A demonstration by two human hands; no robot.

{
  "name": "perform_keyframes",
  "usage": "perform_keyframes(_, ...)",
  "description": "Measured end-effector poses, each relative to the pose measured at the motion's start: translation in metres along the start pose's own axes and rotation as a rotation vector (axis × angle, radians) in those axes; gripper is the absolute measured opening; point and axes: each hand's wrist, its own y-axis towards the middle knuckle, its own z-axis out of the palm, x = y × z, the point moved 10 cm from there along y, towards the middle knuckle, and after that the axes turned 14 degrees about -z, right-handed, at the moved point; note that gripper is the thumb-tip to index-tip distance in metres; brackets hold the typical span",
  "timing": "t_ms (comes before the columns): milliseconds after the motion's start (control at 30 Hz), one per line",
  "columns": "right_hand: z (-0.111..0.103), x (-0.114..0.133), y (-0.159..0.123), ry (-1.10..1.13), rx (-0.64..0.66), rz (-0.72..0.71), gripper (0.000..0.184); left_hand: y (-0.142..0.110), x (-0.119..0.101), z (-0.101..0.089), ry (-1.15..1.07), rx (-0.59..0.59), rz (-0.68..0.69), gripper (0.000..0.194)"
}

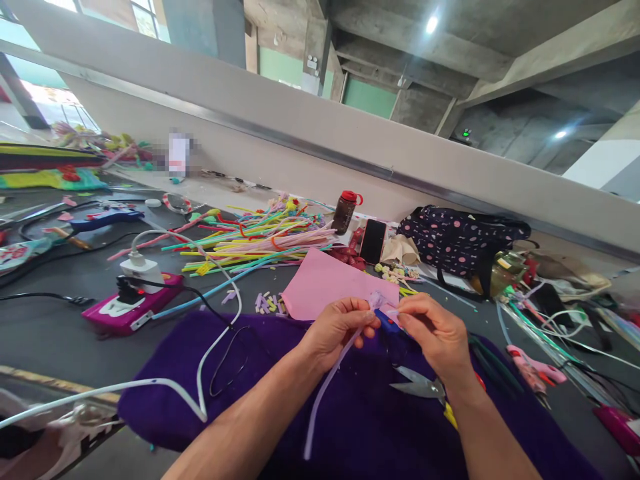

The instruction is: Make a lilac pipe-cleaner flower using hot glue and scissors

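Observation:
My left hand (pixel 345 327) is closed in a pinch on a lilac pipe cleaner (pixel 327 390), whose long tail hangs down toward me. At its upper end, just above my fingertips, is a bunched pale lilac shape (pixel 376 299), too small to make out. Close beside it, my right hand (pixel 433 327) pinches with thumb and forefinger; a small pale lilac piece seems to be at the fingertips. Between the hands lies a blue tool (pixel 388 321), partly hidden. Below my right hand, open scissors (pixel 420 387) with yellow on the handle rest on the purple cloth (pixel 280 413).
Behind my hands lie a pink sheet (pixel 320 283) and bundles of coloured pipe cleaners (pixel 250 240). A magenta power strip (pixel 135 307) with cables stands left. Further back are a bottle (pixel 345 212), a phone (pixel 373 241) and a dark patterned bag (pixel 455 240). A pink glue gun (pixel 533 370) lies right.

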Motion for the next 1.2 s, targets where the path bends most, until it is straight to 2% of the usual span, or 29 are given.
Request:
perform_keyframes(133, -0.009, -0.004, 0.012, 0.021, 0.058, 0.002, 0.006, 0.003, 0.002, -0.003, 0.108, -0.025, -0.016, 0.014)
perform_keyframes(300, -0.002, -0.005, 0.024, 0.05, 0.194, -0.016, 0.007, 0.008, 0.008, -0.009, 0.197, -0.07, -0.057, 0.017)
perform_keyframes(467, 0.004, -0.015, 0.016, 0.082, 0.235, 0.05, 0.007, 0.008, 0.01, -0.009, 0.315, -0.114, -0.056, 0.021)
perform_keyframes(633, 0.009, -0.031, 0.004, 0.119, 0.278, 0.127, 0.007, 0.004, 0.002, -0.009, 0.452, -0.194, 0.026, 0.039)
perform_keyframes(833, 0.013, -0.032, 0.003, 0.103, 0.312, 0.101, 0.009, 0.003, -0.004, -0.006, 0.562, -0.185, 0.154, 0.059)
perform_keyframes(1200, 0.027, -0.028, -0.001, 0.1, 0.379, 0.096, 0.01, 0.003, 0.004, -0.003, 0.566, -0.136, 0.134, 0.068)
